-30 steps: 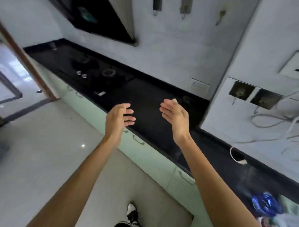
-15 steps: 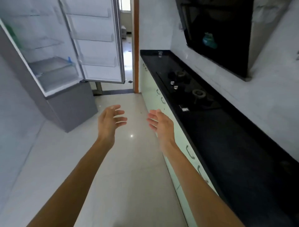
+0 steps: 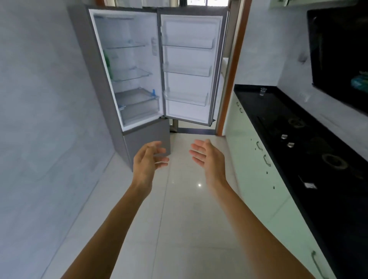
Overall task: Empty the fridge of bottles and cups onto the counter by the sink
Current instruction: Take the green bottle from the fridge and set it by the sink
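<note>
While fridge (image 3: 129, 59) stands open | left hand (image 3: 145, 161), right hand (image 3: 209, 157) empty, apart

Soft daylight is coming from a bright opening (image 3: 197, 2) above the fridge (image 3: 127, 69), washing out its white interior. Two glints are shining on the floor tiles (image 3: 179, 219) before it. Wide-angle distortion is bending the wall (image 3: 39, 99) left of it; the left hand (image 3: 148, 161) is blurring at its fingertips (image 3: 164, 159).

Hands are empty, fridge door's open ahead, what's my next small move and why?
Probably step closer and reach the left hand toward the green item in the fridge, against its left wall; it may be a bottle, though too blurred to tell. The right hand is free too.
</note>
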